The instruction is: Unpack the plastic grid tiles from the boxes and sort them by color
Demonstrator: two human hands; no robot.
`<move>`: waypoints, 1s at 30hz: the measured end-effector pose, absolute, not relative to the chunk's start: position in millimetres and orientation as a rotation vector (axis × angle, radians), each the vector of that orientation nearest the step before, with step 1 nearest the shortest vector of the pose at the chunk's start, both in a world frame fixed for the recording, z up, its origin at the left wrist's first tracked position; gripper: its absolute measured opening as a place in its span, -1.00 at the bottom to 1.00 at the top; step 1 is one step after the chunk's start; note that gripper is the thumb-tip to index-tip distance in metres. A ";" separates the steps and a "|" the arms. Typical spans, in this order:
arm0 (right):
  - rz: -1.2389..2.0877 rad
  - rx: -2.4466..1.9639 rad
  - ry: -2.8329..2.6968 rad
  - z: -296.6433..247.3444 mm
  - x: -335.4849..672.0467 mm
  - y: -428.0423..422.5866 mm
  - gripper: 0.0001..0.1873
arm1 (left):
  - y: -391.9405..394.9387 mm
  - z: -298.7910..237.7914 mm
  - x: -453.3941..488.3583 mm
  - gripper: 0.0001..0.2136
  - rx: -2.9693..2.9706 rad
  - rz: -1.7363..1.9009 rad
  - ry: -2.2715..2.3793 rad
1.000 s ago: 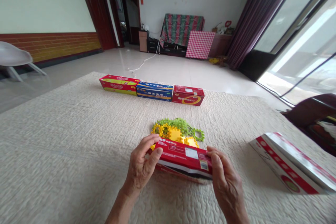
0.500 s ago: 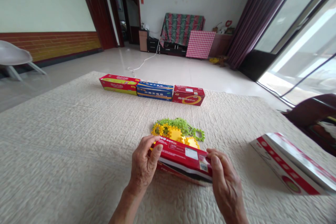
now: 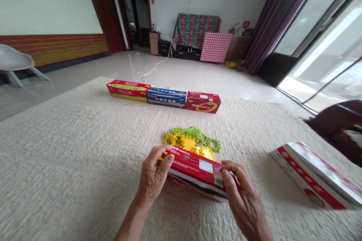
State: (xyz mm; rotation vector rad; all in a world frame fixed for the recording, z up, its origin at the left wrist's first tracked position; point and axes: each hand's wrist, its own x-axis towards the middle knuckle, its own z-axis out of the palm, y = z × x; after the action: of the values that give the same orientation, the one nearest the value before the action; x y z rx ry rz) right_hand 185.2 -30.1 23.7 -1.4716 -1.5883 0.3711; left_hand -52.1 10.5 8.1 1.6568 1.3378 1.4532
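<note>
A red cardboard box (image 3: pixel 192 165) is held between my two hands, tilted, with a dark gap along its near side. My left hand (image 3: pixel 155 173) grips its left end, thumb on top and fingers behind. On the right end, my right hand (image 3: pixel 241 192) pinches the corner with thumb and fingers. Just behind the box lie yellow plastic building pieces (image 3: pixel 188 144), partly hidden by it. Farther back is a heap of green plastic building pieces (image 3: pixel 192 133).
Across the back of the quilted cover (image 3: pixel 85 150) stand a red-and-yellow box (image 3: pixel 127 91), a blue box (image 3: pixel 166 98) and another red box (image 3: pixel 203 103), end to end. At right lies a larger white-and-red box (image 3: pixel 313 180). A white chair (image 3: pixel 15 60) stands far left.
My right thumb has shifted slightly left and down on the box's right corner. The left hand keeps its grip, and the box has barely moved.
</note>
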 end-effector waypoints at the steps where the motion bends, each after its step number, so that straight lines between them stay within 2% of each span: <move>1: 0.373 -1.450 -1.646 25.1 187.0 -30.1 -0.78 | 10.9 7.7 -51.6 -0.76 1.625 1.446 1.332; 6: 0.341 -1.383 -1.823 27.4 192.6 -30.1 -0.64 | 11.1 8.8 -51.9 -0.73 1.547 1.422 1.301; 30: 0.395 -1.471 -1.865 29.8 193.1 -33.3 -0.67 | 9.4 11.8 -64.1 -0.61 1.440 1.260 1.051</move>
State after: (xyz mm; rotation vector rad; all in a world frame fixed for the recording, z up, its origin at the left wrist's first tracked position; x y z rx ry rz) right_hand 193.1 -33.3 29.8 -1.4707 -1.8654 0.3946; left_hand -64.1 9.4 11.8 1.4404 1.0511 1.2602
